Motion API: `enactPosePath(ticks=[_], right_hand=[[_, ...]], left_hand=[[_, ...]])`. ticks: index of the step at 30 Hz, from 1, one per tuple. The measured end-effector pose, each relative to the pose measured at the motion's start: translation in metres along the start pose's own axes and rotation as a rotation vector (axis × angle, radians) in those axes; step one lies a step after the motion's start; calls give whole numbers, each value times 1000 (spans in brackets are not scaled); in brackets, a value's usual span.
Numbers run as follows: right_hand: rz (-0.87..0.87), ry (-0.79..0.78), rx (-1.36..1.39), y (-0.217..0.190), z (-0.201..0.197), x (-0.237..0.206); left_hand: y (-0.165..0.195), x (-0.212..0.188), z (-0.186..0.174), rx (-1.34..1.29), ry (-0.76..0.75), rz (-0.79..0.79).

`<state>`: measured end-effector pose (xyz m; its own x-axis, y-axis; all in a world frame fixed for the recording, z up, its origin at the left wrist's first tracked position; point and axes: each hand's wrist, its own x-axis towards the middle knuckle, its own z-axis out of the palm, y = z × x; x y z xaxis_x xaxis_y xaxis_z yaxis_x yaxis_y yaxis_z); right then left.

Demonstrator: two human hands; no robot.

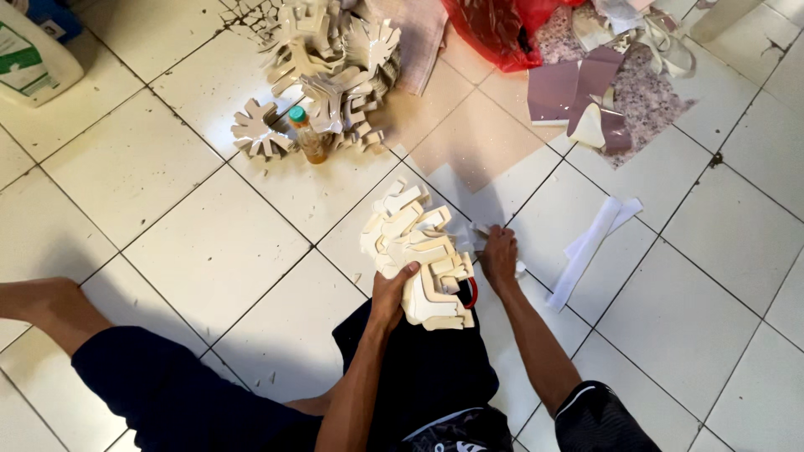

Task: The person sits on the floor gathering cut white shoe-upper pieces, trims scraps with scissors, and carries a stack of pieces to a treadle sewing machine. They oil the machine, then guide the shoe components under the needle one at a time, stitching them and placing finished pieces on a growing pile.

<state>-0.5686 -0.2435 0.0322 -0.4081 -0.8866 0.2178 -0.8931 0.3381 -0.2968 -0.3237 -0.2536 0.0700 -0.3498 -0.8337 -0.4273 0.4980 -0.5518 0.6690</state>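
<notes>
On the tiled floor, the cream branched cutout stack in front of the person's lap serves as the landmark. Far up and to its left stands a white plastic jug at the picture's edge. Above the stack, well apart from it, lies a heap of similar snowflake-shaped cutouts with a small bottle with a green cap standing against its near side. The left hand is closed on the stack's lower left edge, fingers curled over it, holding it tilted up off the floor. Just right of the stack, the right hand is closed, pinching a small white scrap down at the floor; what else it grips cannot be told. Right of that hand lie white strips. Up and right of the stack sit a red plastic bag and purple sheets.
</notes>
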Motion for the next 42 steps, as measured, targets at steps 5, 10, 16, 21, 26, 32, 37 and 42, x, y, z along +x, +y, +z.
enactPosePath(ticks=[5,10,16,21,26,32,37,42], right_hand=[[57,-136,33,-23,3,-4],[94,-212,85,-21,-6,0],[409,-195,346,13,-32,24],[-137,-224,466,13,-21,28],[-330,-408,349,-10,0,-2],[-29,-422,140,-8,-1,-15],[187,-378,218,-6,3,-21],[212,-285,291,1,4,-13]], left_hand=[[6,-13,-16,-25,18,43],[3,-20,-33,-42,66,5],[-5,-23,-47,-49,56,20],[-5,-20,-47,-70,43,17],[-1,-20,-47,-68,44,35],[0,-20,-46,-75,47,24],[-5,-24,-52,-86,56,27],[-7,-39,-72,-76,-1,13]])
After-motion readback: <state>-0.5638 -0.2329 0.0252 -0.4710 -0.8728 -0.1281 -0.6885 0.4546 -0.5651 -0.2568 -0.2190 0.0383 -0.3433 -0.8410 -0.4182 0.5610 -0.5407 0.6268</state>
